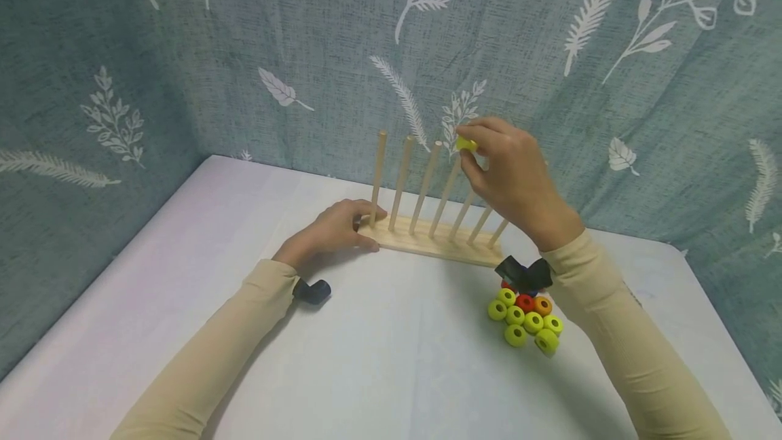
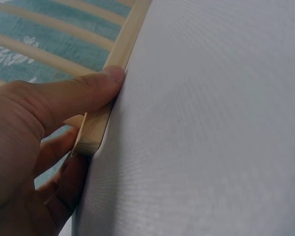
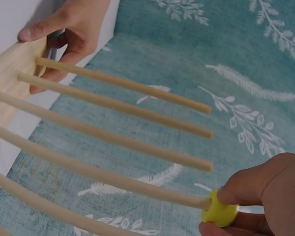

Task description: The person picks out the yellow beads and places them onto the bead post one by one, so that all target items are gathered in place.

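A wooden rack with several upright pegs stands on the table, its flat base point(image 1: 427, 245) running left to right in the head view. My left hand point(image 1: 336, 226) grips the base's left end, thumb along the front edge in the left wrist view and fingers behind. My right hand point(image 1: 516, 175) pinches a yellow ring-shaped bead point(image 3: 220, 212) between thumb and fingers. That bead is at the tip of the fourth peg point(image 3: 113, 183) from the left; the right wrist view shows the tip at its hole. The three pegs to its left are bare.
Several loose beads lie in a cluster on the table below my right forearm: yellow ones point(image 1: 515, 316), a red one point(image 1: 525, 302) and an orange one point(image 1: 543, 305). The black wrist camera point(image 1: 524, 273) hides part of the cluster. A patterned teal curtain point(image 1: 318, 53) hangs behind the rack.
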